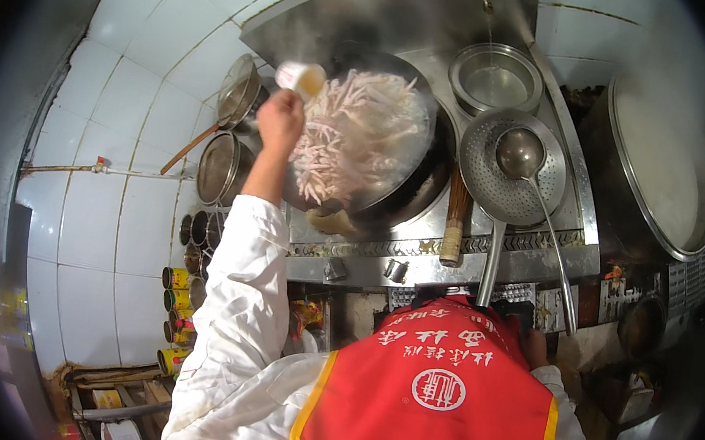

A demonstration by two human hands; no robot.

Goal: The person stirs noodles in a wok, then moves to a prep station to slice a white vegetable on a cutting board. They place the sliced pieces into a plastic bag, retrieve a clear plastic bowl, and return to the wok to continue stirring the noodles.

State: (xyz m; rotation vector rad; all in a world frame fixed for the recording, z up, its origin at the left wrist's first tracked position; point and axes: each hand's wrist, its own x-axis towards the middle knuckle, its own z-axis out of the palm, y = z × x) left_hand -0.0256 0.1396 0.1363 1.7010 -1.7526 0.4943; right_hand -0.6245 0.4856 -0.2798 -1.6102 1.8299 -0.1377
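Note:
My left hand (281, 122) grips a white cup (292, 77) with reddish print, tipped over the left part of a large wok (374, 58); something yellowish shows inside the cup. Pale chicken feet (364, 103) are heaped in the wok, in cloudy, steaming liquid (390, 154). A folded tan cloth (331, 219) lies at the wok's near rim. Low beside the red apron (441, 356), my right hand (535, 349) shows only in part; its fingers are hidden, so whether it holds anything is unclear.
Right of the wok lie a bamboo wok brush (456, 217), a perforated strainer (478, 175) and a ladle (520, 153) resting on it. Water runs into a metal pot (496, 87) behind them. A large steaming stockpot (657, 166) stands far right. Sieves (225, 168) stand at the left wall.

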